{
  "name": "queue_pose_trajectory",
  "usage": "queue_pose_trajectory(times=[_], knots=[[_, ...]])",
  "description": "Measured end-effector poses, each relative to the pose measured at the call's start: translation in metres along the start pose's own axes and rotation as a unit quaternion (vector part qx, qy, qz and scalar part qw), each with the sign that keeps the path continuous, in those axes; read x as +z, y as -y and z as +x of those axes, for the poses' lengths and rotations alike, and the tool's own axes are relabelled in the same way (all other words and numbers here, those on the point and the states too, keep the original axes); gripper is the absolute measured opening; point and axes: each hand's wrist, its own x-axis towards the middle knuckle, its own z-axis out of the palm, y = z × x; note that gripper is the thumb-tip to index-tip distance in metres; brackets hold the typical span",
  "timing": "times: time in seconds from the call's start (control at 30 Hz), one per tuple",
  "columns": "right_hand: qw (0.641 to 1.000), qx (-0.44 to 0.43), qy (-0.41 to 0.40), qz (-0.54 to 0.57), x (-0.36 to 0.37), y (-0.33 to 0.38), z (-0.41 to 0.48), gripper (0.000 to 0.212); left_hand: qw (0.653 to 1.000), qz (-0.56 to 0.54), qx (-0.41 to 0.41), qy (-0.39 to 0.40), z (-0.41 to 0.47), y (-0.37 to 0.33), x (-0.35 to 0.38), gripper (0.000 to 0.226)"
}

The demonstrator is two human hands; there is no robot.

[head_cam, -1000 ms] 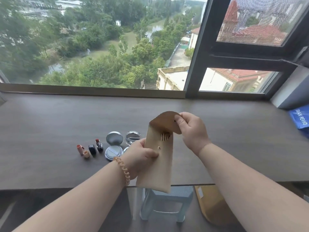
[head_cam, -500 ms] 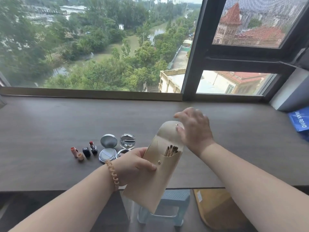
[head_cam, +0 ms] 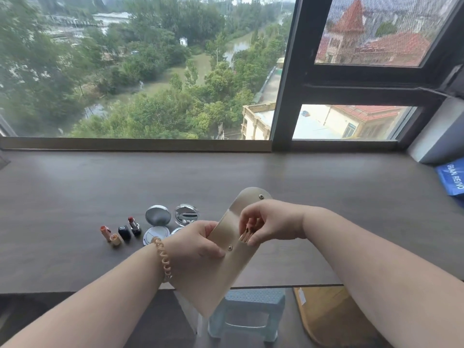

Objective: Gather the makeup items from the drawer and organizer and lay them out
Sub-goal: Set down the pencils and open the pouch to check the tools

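Right hand [head_cam: 270, 223] moved into pouch [head_cam: 221, 270] mouth, pinching brush handles [head_cam: 247, 234] | left hand [head_cam: 198, 243] grips pouch

The pouch [head_cam: 221, 270] is plain beige with small metal snaps. The table [head_cam: 75, 192] is dark brown woodgrain. At nine o'clock from the pouch stand silver compacts [head_cam: 158, 215], a red lipstick [head_cam: 133, 226] in black, and a peach one [head_cam: 105, 232]. The bracelet [head_cam: 163, 259] is orange-tan.

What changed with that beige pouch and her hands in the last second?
The right hand let go of the flap, now folded fully back, and closed its fingertips on the brush handles at the beige pouch mouth. The left hand kept gripping the pouch. Lipsticks and compacts stayed put.
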Motion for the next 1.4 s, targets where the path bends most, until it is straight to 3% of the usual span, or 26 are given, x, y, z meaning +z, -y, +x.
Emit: queue_pose_trajectory(times=[0.13,0.43,0.57,0.9,1.0,1.1,1.17,1.27,1.33,1.4], knots=[[1.000,-0.015,-0.007,-0.016,0.000,0.001,0.006,0.022,1.000,-0.003,0.002,0.014,0.000,-0.001,-0.005,0.031],[0.983,-0.006,-0.051,0.176,0.003,-0.001,0.009,0.019,0.999,-0.044,-0.010,0.029,-0.007,0.003,-0.007,0.031],[0.966,0.009,-0.084,0.244,-0.005,-0.001,0.011,0.018,0.999,-0.044,0.006,0.015,-0.007,0.004,-0.002,0.044],[0.958,0.071,-0.118,0.253,-0.012,-0.009,0.015,0.015,0.999,-0.044,-0.019,0.021,-0.005,0.015,0.005,0.049],[0.930,0.082,-0.216,0.285,-0.005,-0.015,0.018,0.021,0.997,-0.077,-0.026,0.005,-0.003,0.021,0.008,0.045],[0.855,0.111,-0.415,0.291,0.006,-0.027,0.020,0.020,0.991,-0.127,-0.026,-0.020,0.001,0.025,0.010,0.035],[0.819,0.156,-0.472,0.287,0.019,-0.037,0.021,0.017,0.987,-0.157,-0.022,-0.035,0.005,0.027,0.013,0.031],[0.833,0.208,-0.365,0.359,0.042,-0.045,0.023,0.021,0.980,-0.187,-0.027,-0.062,0.014,0.034,0.020,0.023],[0.846,0.202,-0.282,0.405,0.057,-0.045,0.026,0.013,0.977,-0.197,-0.039,-0.077,0.022,0.041,0.024,0.027],[0.844,0.196,-0.276,0.417,0.066,-0.051,0.032,0.012,0.975,-0.199,-0.053,-0.088,0.029,0.048,0.028,0.034]])
